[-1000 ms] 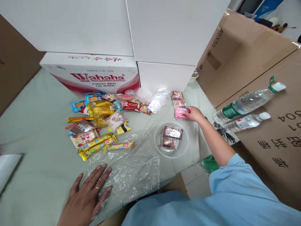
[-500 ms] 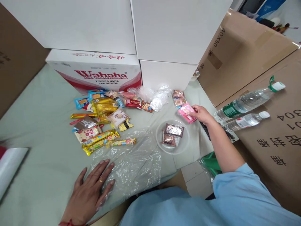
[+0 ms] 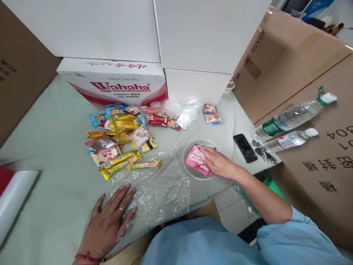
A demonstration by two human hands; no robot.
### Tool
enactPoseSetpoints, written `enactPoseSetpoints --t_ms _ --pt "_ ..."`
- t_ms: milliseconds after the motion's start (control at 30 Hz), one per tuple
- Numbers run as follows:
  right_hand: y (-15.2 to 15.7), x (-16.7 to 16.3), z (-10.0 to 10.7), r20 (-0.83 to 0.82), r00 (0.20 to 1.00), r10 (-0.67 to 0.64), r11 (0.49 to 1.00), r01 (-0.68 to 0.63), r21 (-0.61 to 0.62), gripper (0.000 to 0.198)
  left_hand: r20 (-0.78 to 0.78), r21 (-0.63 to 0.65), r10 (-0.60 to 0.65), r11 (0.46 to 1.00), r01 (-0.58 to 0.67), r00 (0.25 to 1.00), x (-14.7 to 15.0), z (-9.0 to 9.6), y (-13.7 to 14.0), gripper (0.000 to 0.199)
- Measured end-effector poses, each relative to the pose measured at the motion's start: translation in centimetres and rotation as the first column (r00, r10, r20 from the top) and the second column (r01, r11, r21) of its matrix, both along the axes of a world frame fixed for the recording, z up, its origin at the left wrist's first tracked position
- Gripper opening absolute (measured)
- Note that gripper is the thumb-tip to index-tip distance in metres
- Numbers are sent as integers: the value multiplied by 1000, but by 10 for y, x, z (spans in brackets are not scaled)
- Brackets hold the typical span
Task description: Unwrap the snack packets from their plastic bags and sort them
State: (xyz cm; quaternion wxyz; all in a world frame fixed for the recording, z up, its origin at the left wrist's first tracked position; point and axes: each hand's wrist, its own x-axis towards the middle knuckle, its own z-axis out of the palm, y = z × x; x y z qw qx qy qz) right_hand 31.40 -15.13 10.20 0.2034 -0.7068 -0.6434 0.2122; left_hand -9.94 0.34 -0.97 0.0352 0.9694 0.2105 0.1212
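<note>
My right hand [image 3: 217, 162] has its fingers on a pink Nabati snack packet [image 3: 197, 160], at the round clear plastic bowl [image 3: 186, 171]. The thumb side hides part of the wrapper. Beneath the pink packet a dark brown packet [image 3: 211, 147] shows only at its upper edge. My left hand [image 3: 110, 219] lies flat with fingers spread, at the left edge of a clear plastic bag [image 3: 162, 191]. Yellow stick-shaped packets [image 3: 121, 165] and a cream-coloured packet [image 3: 106, 155] lie beyond that hand. Two small brown-and-pink packets [image 3: 211, 114] sit behind the bowl.
A white Wahaha carton [image 3: 118, 86] backs the snack pile, with crumpled clear plastic [image 3: 190, 114] beside it. On the right lie a black phone [image 3: 245, 148], keys [image 3: 264, 151] and two water bottles [image 3: 295, 117]. Brown cardboard [image 3: 275, 66] stands along the right side.
My right hand has moved left and nearer to me with the pink packet, from beside the two small packets to the bowl. My left hand stays flat.
</note>
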Motion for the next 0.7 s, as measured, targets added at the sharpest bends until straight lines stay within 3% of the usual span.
enactPoseSetpoints --t_ms 133,300,433,533,600,633,700 --pt "-3 -6 -7 136 989 -61 997 55 52 47 15 -8 6 1000 -6 1000 0 -1 0 61" --pt "-6 -10 -9 372 917 -143 990 126 69 40 14 -9 2 1000 -2 1000 0 1 0 62" --pt "-9 -14 -8 375 923 -90 996 77 49 44 13 -4 1 1000 -1 1000 1 2 0 64" --pt "-5 4 -3 266 955 -128 986 95 134 45 13 13 -10 1000 10 1000 1 2 1 66" --pt "6 36 -1 141 948 -285 942 249 225 44 10 21 -18 1000 18 1000 1 2 1 66" --pt "14 58 -2 78 908 -412 890 382 249 43 9 23 -20 1000 19 1000 1 2 1 67" --pt "35 106 -6 18 716 -698 707 685 178 43 8 22 -18 1000 18 1000 1 2 1 67"
